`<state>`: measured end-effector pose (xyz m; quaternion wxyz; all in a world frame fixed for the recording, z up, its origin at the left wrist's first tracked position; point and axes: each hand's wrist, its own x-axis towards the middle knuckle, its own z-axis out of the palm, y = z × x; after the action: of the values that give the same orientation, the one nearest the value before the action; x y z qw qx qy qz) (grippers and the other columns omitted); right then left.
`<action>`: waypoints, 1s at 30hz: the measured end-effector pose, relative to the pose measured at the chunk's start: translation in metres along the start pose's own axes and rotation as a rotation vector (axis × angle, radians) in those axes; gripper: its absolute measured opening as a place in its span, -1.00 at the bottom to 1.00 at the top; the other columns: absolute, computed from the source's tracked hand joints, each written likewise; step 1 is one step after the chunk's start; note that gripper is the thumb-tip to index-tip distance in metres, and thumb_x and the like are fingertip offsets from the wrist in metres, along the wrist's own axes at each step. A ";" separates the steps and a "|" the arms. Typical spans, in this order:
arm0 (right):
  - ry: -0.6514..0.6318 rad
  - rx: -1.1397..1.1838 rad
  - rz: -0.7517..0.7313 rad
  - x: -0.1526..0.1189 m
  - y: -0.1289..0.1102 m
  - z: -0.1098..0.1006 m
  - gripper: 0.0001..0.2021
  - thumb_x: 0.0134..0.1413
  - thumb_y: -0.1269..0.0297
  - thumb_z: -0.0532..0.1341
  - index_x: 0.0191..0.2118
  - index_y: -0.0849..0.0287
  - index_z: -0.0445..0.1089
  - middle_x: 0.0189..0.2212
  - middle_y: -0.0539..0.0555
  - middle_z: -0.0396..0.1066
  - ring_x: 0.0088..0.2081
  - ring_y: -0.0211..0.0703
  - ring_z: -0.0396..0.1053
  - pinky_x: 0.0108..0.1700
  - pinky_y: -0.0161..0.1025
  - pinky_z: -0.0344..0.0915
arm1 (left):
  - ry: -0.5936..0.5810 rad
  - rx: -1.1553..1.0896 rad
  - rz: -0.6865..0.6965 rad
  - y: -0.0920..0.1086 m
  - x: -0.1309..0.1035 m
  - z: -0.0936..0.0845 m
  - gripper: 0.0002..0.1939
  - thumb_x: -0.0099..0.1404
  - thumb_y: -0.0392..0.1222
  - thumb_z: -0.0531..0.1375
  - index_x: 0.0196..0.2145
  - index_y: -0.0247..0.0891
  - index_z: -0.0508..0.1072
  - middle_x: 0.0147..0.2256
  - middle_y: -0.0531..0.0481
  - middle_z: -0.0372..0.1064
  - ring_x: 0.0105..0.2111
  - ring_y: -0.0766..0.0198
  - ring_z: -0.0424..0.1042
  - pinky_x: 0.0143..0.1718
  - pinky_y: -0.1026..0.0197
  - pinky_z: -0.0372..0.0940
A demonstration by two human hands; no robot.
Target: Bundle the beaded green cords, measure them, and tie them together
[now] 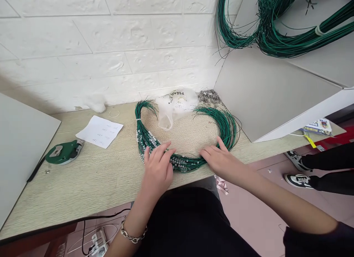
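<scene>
A curved bundle of thin green wires [190, 164] lies on the table, with rows of small white beads along its left and middle part. A white tie [138, 119] wraps it near its upper left end; the loose wire ends fan out at both ends. My left hand [158, 168] lies over the beaded section with its fingers spread. On the right, my right hand [218, 159] has its fingers bent together round the bundle, one finger sticking up. Its palm hides that stretch of wire.
A clear plastic bag [177, 105] and a pile of small dark bits [209, 97] lie by the wall. To the left are a written paper [100, 131] and a green tape measure [65, 152]. More green wires [293, 39] lie on a white panel. Another person's shoes [298, 180] show at right.
</scene>
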<state>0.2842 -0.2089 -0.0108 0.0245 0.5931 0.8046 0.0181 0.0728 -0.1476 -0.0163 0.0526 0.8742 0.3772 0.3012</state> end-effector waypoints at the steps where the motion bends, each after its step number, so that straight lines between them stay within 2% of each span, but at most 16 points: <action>1: -0.018 -0.006 0.000 0.003 0.000 0.000 -0.67 -0.17 0.68 -0.10 -0.31 0.24 0.24 -0.39 0.06 0.26 -0.28 -0.20 0.23 0.12 0.14 -0.26 | 0.001 0.002 0.000 -0.002 -0.001 -0.001 -0.66 0.13 -0.44 -0.09 -0.20 -0.25 0.34 -0.06 -0.10 0.27 -0.06 0.21 0.23 0.09 -0.07 -0.19; 4: -0.077 0.066 -0.021 0.013 0.002 -0.002 -0.81 -0.23 0.60 -0.02 -0.44 0.24 0.23 -0.44 0.06 0.24 -0.31 -0.18 0.22 0.10 0.12 -0.22 | -0.009 0.005 0.018 -0.005 -0.004 -0.002 -0.65 0.13 -0.46 -0.09 -0.20 -0.26 0.34 -0.04 -0.12 0.24 -0.04 0.19 0.20 0.08 -0.07 -0.14; 8: -0.151 0.171 -0.091 0.023 0.008 -0.014 -0.87 -0.31 0.55 0.01 -0.52 0.23 0.20 -0.49 0.06 0.27 -0.38 -0.20 0.23 -0.04 -0.10 0.06 | 0.002 -0.005 0.091 -0.004 -0.005 -0.007 -0.64 0.13 -0.46 -0.09 -0.18 -0.26 0.34 -0.01 -0.16 0.19 0.02 0.16 0.14 0.06 -0.07 -0.07; 10: -0.171 0.178 -0.101 0.025 0.011 -0.025 -0.85 -0.29 0.56 -0.02 -0.53 0.21 0.19 -0.56 0.03 0.27 -0.46 -0.23 0.22 -0.11 -0.18 0.10 | 0.079 -0.014 0.117 -0.004 -0.008 -0.010 -0.64 0.12 -0.47 -0.07 -0.17 -0.25 0.33 0.00 -0.18 0.17 0.02 0.13 0.13 0.05 -0.10 -0.05; 12: -0.191 0.156 -0.097 0.027 0.013 -0.037 -0.83 -0.27 0.56 -0.03 -0.51 0.20 0.19 -0.65 -0.01 0.24 -0.54 -0.25 0.19 -0.13 -0.19 0.09 | 0.233 -0.040 0.151 -0.004 -0.012 -0.013 -0.63 0.10 -0.48 -0.04 -0.18 -0.23 0.34 -0.03 -0.17 0.19 -0.01 0.13 0.16 0.03 -0.10 -0.01; 14: -0.202 0.120 -0.115 0.029 0.013 -0.048 -0.83 -0.26 0.54 -0.02 -0.47 0.19 0.21 -0.69 -0.02 0.22 -0.58 -0.25 0.17 -0.18 -0.21 0.09 | 0.355 -0.111 0.285 -0.002 -0.016 -0.015 -0.68 0.10 -0.48 -0.02 -0.25 -0.23 0.36 -0.15 -0.13 0.29 -0.11 0.19 0.24 -0.02 -0.04 0.09; 15: -0.196 0.095 -0.131 0.030 0.013 -0.052 -0.83 -0.25 0.51 -0.01 -0.44 0.20 0.21 -0.70 -0.02 0.22 -0.59 -0.24 0.17 -0.22 -0.21 0.09 | 0.347 -0.153 0.392 0.000 -0.018 -0.016 -0.73 0.10 -0.46 -0.01 -0.30 -0.23 0.37 -0.24 -0.10 0.33 -0.19 0.23 0.28 -0.07 0.02 0.14; 17: -0.157 0.032 -0.155 0.032 0.011 -0.057 -0.85 -0.23 0.44 0.02 -0.40 0.21 0.22 -0.71 -0.02 0.24 -0.62 -0.23 0.17 -0.29 -0.21 0.07 | 0.200 -0.217 0.617 0.008 -0.019 -0.016 -0.82 0.14 -0.41 0.02 -0.38 -0.25 0.37 -0.39 -0.03 0.35 -0.35 0.32 0.29 -0.21 0.16 0.22; 19: -0.109 -0.052 -0.165 0.034 0.009 -0.060 -0.87 -0.20 0.38 0.05 -0.40 0.23 0.22 -0.71 0.00 0.25 -0.63 -0.22 0.18 -0.36 -0.23 0.03 | 0.016 -0.221 0.741 0.018 -0.018 -0.013 -0.85 0.17 -0.38 0.02 -0.44 -0.27 0.36 -0.47 0.00 0.33 -0.44 0.38 0.27 -0.32 0.24 0.21; 22: -0.051 -0.186 -0.169 0.040 0.009 -0.065 -0.94 -0.15 0.45 0.05 -0.44 0.24 0.22 -0.71 0.02 0.26 -0.64 -0.23 0.18 -0.43 -0.26 -0.08 | -0.102 -0.161 0.763 0.032 -0.013 -0.004 -0.81 0.21 -0.37 -0.03 -0.46 -0.28 0.34 -0.48 0.00 0.30 -0.48 0.40 0.23 -0.39 0.28 0.18; 24: -0.006 -0.258 -0.174 0.045 0.009 -0.073 -0.90 -0.14 0.55 0.01 -0.49 0.25 0.21 -0.71 0.03 0.26 -0.65 -0.25 0.17 -0.43 -0.26 -0.13 | -0.153 -0.114 0.753 0.038 -0.010 0.002 -0.79 0.22 -0.37 -0.06 -0.44 -0.29 0.35 -0.45 -0.02 0.30 -0.46 0.39 0.24 -0.38 0.28 0.17; 27: 0.064 -0.339 -0.188 0.054 0.010 -0.091 -0.82 -0.14 0.63 -0.03 -0.55 0.25 0.20 -0.73 0.04 0.25 -0.65 -0.26 0.17 -0.41 -0.25 -0.15 | -0.205 -0.084 0.742 0.042 -0.007 0.008 -0.78 0.22 -0.38 -0.08 -0.39 -0.29 0.35 -0.42 -0.03 0.30 -0.41 0.36 0.25 -0.37 0.26 0.17; 30: 0.119 -0.399 -0.221 0.065 0.014 -0.109 -0.81 -0.11 0.61 -0.02 -0.56 0.26 0.23 -0.71 0.06 0.28 -0.62 -0.26 0.18 -0.40 -0.24 -0.14 | -0.248 -0.089 0.735 0.041 -0.008 0.011 -0.78 0.22 -0.39 -0.07 -0.37 -0.29 0.36 -0.42 -0.04 0.30 -0.40 0.34 0.26 -0.36 0.26 0.17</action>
<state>0.2712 -0.1425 0.0975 0.0958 0.4825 0.8452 0.2089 0.1007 -0.1808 -0.0164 0.0242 0.9777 0.0164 0.2079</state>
